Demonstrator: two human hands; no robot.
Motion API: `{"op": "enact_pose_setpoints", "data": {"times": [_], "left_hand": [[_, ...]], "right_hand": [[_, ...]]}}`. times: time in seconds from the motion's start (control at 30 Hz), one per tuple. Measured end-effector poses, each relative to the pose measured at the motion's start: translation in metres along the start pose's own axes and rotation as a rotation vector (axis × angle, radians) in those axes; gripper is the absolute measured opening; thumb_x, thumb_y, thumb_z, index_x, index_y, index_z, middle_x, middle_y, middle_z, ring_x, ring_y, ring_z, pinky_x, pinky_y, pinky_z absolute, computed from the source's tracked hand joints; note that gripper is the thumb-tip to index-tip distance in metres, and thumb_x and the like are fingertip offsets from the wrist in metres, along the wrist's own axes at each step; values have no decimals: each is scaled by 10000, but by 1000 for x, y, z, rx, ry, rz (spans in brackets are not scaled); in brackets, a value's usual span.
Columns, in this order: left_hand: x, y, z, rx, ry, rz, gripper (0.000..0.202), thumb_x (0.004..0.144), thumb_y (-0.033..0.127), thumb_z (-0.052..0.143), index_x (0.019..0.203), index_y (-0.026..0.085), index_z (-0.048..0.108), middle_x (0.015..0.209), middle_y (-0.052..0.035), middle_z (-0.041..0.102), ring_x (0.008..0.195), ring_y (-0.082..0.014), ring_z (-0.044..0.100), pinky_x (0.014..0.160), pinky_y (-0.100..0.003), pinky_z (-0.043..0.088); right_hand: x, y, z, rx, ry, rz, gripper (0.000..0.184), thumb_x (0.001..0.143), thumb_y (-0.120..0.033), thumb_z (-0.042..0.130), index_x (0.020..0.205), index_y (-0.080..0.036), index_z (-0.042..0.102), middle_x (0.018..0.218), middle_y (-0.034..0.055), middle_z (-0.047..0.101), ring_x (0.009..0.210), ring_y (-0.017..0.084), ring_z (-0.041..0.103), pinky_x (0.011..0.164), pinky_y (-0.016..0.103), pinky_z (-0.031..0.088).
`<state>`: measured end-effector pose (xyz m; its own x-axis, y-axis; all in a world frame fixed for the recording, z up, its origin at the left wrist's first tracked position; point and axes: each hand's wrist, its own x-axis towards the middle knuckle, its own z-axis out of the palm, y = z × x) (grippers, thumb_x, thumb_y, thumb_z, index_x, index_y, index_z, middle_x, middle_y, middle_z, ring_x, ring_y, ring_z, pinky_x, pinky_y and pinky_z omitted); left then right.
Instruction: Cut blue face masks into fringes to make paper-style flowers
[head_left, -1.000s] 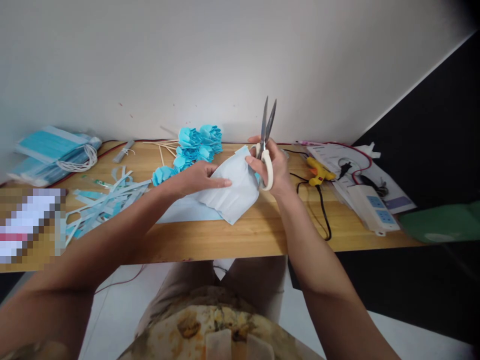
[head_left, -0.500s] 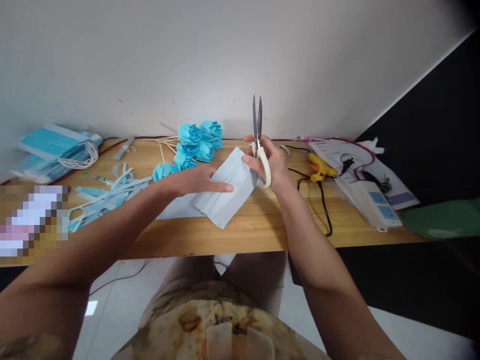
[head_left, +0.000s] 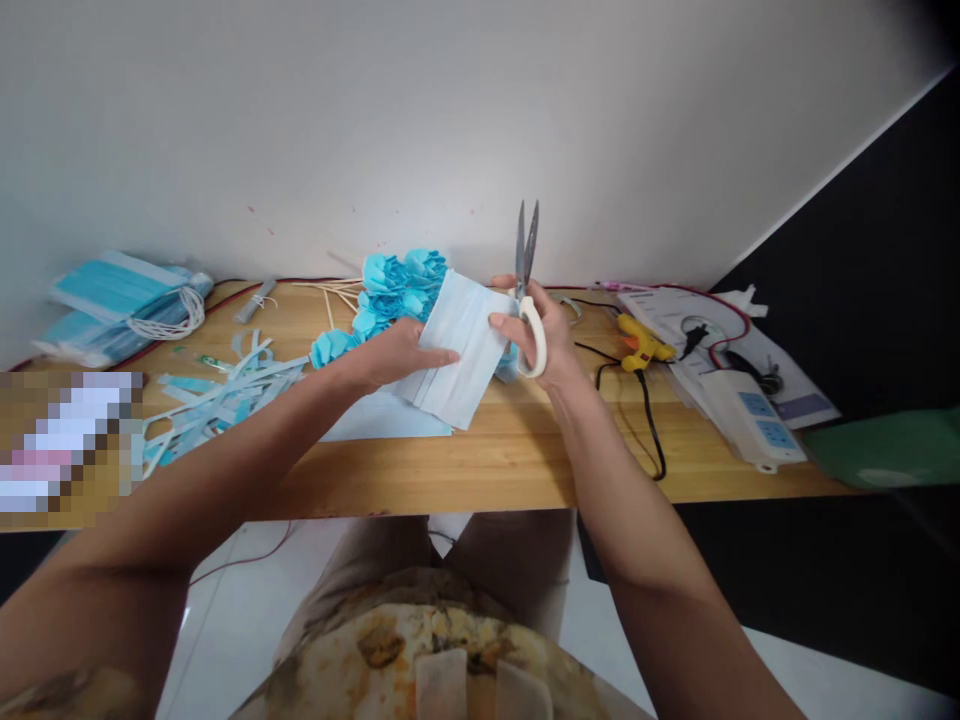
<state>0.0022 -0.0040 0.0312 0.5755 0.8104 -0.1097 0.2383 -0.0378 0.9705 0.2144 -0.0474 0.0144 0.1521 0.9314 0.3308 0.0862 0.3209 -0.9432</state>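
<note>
Between my hands, above the wooden desk, is a pale blue pleated face mask (head_left: 466, 340) with no ear loops showing. My left hand (head_left: 401, 358) grips its left side, thumb on top. White-handled scissors (head_left: 531, 325) hang on my right hand (head_left: 547, 335), blades slightly apart and pointing up toward the wall. The right thumb and fingers also touch the mask's right edge. A flat light blue sheet (head_left: 390, 418) lies on the desk under the left hand. Just behind it are several blue paper-like flowers (head_left: 390, 290) on thin sticks.
Cut strips (head_left: 232, 400) lie left of my arm, with stacked blue masks (head_left: 120, 295) and white cords (head_left: 172, 313) behind. At right are a yellow glue gun (head_left: 641, 340), papers (head_left: 795, 375), a white power strip (head_left: 754, 415) and a green object (head_left: 889, 448). A pixelated patch covers the left front.
The mask has turned more upright and now overlaps the flowers. The scissors have tilted slightly to the right, still in my right hand, and the view has shifted a little.
</note>
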Motion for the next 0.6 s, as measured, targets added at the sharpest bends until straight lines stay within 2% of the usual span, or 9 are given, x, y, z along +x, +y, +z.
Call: {"op": "enact_pose_setpoints", "data": {"times": [0.1, 0.2, 0.3, 0.4, 0.47, 0.53, 0.6], "left_hand": [[1, -3, -2, -15, -9, -57, 400, 648, 506, 831, 837, 162, 754, 824, -118, 729, 791, -317, 689, 697, -400, 547], [-1, 1, 0, -91, -84, -51, 472, 687, 595, 781, 876, 162, 761, 889, -135, 743, 871, -343, 703, 755, -425, 552], [-2, 1, 10, -132, -152, -10, 485, 623, 510, 857, 959, 174, 757, 973, -123, 755, 950, -339, 701, 836, -451, 558], [-2, -4, 23, -173, -158, 22, 511, 551, 376, 910, 998, 192, 743, 997, -96, 758, 987, -330, 695, 869, -468, 566], [-1, -8, 26, -191, -91, 2, 488, 543, 368, 914, 957, 174, 743, 951, -102, 758, 961, -341, 699, 842, -480, 577], [2, -7, 24, -235, 46, 5, 466, 556, 403, 911, 906, 147, 739, 902, -116, 754, 940, -361, 701, 817, -487, 582], [5, -1, 18, -334, 194, 81, 479, 585, 436, 899, 915, 133, 731, 917, -122, 757, 974, -374, 698, 829, -482, 585]], "right_hand": [[0, 1, 1, 5, 24, 1, 538, 661, -513, 837, 1107, -285, 641, 827, -11, 586, 616, 122, 493, 508, 264, 435], [0, 2, 3, -10, 18, -6, 536, 665, -525, 828, 1102, -284, 630, 883, 2, 599, 674, 141, 528, 551, 280, 460], [0, 5, 3, -51, 12, -12, 524, 701, -542, 792, 1123, -293, 607, 863, -1, 580, 679, 149, 522, 570, 292, 460], [0, 7, 4, -47, 23, 0, 546, 705, -560, 783, 1143, -293, 595, 823, -8, 562, 657, 150, 512, 555, 293, 447], [0, 7, 6, -12, 34, 8, 561, 700, -573, 790, 1141, -280, 599, 793, -13, 561, 639, 146, 514, 545, 291, 446], [-1, 7, 8, 40, 28, 16, 566, 716, -597, 776, 1139, -266, 599, 775, -13, 576, 631, 143, 538, 541, 288, 455], [-2, 7, 11, 104, -7, 48, 579, 738, -631, 749, 1156, -266, 581, 803, -2, 617, 659, 152, 589, 549, 289, 474]]}}
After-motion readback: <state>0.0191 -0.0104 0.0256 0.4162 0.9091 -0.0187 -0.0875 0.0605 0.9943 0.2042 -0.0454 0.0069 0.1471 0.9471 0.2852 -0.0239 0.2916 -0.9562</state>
